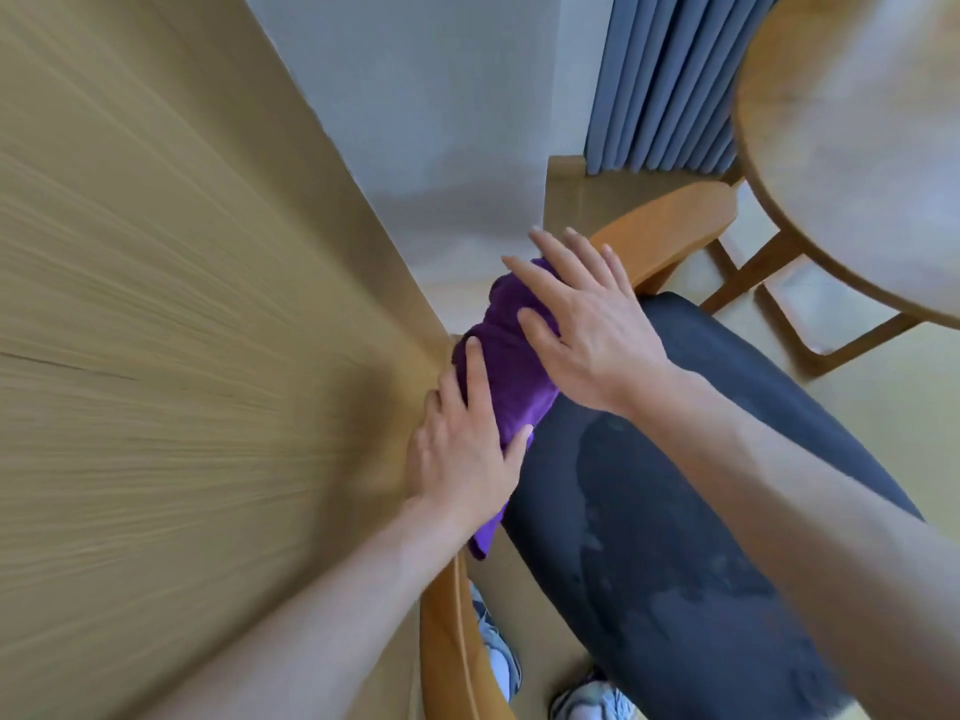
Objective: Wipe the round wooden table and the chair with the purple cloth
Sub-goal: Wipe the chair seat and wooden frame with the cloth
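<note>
Purple cloth [506,366] is lying bunched along the wooden armrest of the chair [670,236], just left of the middle of the frame, and I am pressing on it with both hands. My left hand [462,444] is lying on the lower part of the cloth, fingers stretched out nearly straight and the thumb resting along the cloth's right edge; a loose tail of the fabric is hanging out below my wrist. My right hand [582,319] is lying flat on the upper part of the cloth, fingers spread and straight, fingertips reaching toward the top of the frame, so neither hand is gripping anything, both are relaxed and flat on the fabric.

The chair is filling the lower right of the frame. Its dark seat cushion [675,511] is showing darker, damp-looking patches, and my right forearm is crossing over it. The curved wooden frame of the chair is running up from the bottom centre, under the cloth, and bending right toward the upper right.

The round wooden table [852,148] is sitting in the upper right corner, with its legs showing beneath it, apart from the cloth. A large wooden panel [182,304] is taking up the left half of the frame, touching or just beside the armrest. A blue curtain [670,80] is hanging at the top, beside a pale wall [426,122]. My shoes [592,704] are peeking out at the bottom centre.
</note>
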Motion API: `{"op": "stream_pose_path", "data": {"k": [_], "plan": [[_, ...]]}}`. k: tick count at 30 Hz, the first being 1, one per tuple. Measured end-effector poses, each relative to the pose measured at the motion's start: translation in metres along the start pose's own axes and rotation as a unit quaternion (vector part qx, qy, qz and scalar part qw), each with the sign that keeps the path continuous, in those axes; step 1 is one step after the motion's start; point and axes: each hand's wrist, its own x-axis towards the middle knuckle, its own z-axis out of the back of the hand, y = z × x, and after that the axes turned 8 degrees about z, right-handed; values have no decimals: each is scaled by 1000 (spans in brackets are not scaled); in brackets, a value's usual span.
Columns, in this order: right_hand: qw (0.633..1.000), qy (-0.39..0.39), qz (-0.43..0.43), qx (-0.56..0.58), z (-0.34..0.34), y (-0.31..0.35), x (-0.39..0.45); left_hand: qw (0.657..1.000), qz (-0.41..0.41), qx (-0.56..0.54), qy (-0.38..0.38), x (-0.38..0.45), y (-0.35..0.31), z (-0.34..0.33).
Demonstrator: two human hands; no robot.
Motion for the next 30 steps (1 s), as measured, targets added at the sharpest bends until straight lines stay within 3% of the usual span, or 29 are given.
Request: {"op": "stream_pose_path", "data": {"k": [3, 6, 10, 14, 16, 18, 21, 26, 30], "plan": [[993, 73, -4, -92, -1, -31, 15, 999, -31, -28, 16, 11, -1, 3], [993, 31, -17, -113, 1, -40, 0, 997, -58, -29, 44, 38, -9, 11], [987, -18, -99, -126, 10, -36, -22, 992, -102, 21, 70, 80, -25, 21], [972, -74, -179, -131, 28, -39, 9, 982, -157, 40, 96, 123, -45, 26], [980, -84, -159, -88, 34, -51, 28, 976, -194, 40, 94, 143, -60, 28], [993, -42, -102, -49, 32, -70, 35, 971, -222, 18, 83, 155, -68, 27], [997, -21, -54, -57, 28, -98, 37, 968, -240, -22, 71, 161, -68, 22], [990, -58, -78, -105, 23, -105, 42, 972, -216, -52, 72, 155, -69, 28], [984, -84, -114, -112, 15, -99, 40, 996, -81, -17, -38, 114, -76, 19]]}}
